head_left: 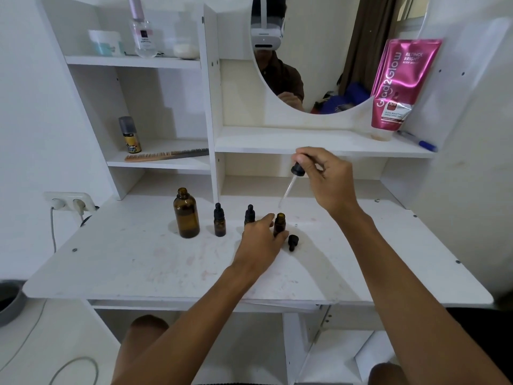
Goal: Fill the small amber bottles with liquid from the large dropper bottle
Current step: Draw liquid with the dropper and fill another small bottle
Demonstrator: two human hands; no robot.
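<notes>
large dropper bottle [186, 215]: amber, uncapped, stood upright at the left of the worktop [138, 259], left open for refills.
dropper [297, 168]: black bulb is pinched between the fingers [305, 157] of the right hand [324, 179]; the glass pipette is slanted down, its tip held above the open neck below, apparently so drops fall straight in.
open small bottle [279, 224]: gripped at its side by the left hand [261, 240], judged to be steadied against tipping.
small cap [292, 242]: laid on the worktop just beside it, within reach.
capped small bottle [219, 220] and second capped bottle [249, 213]: stood in line between; fill level cannot be told.
</notes>
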